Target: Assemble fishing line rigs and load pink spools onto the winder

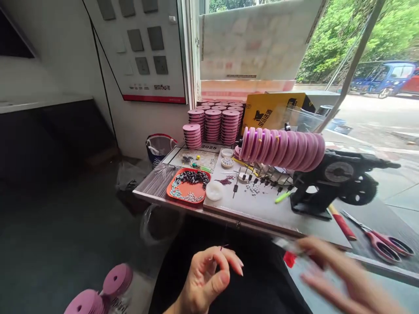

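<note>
My left hand (209, 277) is raised above my dark-clad lap, thumb and fingers curled together in a pinch. A short, thin dark purple strand (224, 247) sticks up at its fingers; the rest of it is hidden. My right hand (343, 274) is smeared by motion at the lower right, below the table edge. Beside its fingertips is a blurred whitish, partly clear thing with a red part (290, 259); whether the hand grips it I cannot make out.
A black machine (337, 170) carries a row of pink spools (283, 148). On the table are an orange tray (188, 188) of beads, a white round dish (214, 190), loose beads (253, 188) and scissors (379, 237). Stacked pink spools (212, 124) stand behind; others (118, 279) are at lower left.
</note>
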Tool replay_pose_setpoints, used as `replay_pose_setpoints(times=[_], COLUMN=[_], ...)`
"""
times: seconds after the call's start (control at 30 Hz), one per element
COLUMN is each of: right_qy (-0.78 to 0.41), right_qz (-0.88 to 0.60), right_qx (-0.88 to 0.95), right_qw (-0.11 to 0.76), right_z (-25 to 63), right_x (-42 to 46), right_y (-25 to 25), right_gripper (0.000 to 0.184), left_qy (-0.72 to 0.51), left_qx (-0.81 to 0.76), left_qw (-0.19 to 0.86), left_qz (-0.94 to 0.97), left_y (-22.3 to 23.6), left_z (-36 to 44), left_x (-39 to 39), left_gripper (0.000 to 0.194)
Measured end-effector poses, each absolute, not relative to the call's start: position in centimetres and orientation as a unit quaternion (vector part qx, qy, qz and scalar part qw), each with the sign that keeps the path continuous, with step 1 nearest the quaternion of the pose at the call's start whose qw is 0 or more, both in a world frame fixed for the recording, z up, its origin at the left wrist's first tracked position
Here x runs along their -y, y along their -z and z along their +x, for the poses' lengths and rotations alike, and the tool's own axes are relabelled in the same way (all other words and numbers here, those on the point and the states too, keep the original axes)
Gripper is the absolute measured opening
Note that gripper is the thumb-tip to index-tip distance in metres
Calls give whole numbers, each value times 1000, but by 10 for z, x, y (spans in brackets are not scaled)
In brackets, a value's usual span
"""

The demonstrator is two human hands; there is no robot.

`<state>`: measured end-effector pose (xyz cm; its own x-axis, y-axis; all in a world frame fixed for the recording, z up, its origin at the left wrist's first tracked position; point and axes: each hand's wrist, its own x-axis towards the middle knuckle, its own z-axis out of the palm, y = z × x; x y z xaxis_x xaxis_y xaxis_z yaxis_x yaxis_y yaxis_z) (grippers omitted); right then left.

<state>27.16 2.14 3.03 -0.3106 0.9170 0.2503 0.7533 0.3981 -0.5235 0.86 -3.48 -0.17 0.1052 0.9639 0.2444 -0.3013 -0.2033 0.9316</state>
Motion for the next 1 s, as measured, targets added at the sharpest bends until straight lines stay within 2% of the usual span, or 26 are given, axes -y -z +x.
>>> replay_pose_setpoints(times=[0.07,0.13,0.27,0.5,0.67,0.77,0.9,0.97,1.0], right_qy=[-301,-379,-418,-366,-400,-420,-378,-284,-207], right_qz=[-408,-357,-335,-325,-339,-345,-400,-521,-585], right_qx=[840,836,828,841,810,797,799,776,751], right_qw=[194,171,168,228,262,263,243,212,224], right_z=[230,203,190,188,176,179,249,311,342], right_x=[-12,-10,-12,-15,-17,-14,-19,-29,-37], right_y=[-29,-29,-27,-23,-25,-30,-40,-44,-44], right_gripper=[34,27,20,15,16,18,27,34,35], left_qy=[-582,-575,-567,-557,-505,-483,-497,-494,-497], left_qx=[-319,-317,-326,-326,-360,-375,-376,-376,-375], left_qw=[538,530,523,509,388,362,372,378,380], left_qz=[520,536,547,570,682,703,688,686,684], left_y=[1,1,-2,-8,-6,-3,1,3,4], left_z=[8,6,6,9,3,1,-1,-1,-2], left_x=[34,34,34,32,30,31,28,24,22], left_gripper=[21,21,22,22,19,18,7,2,4])
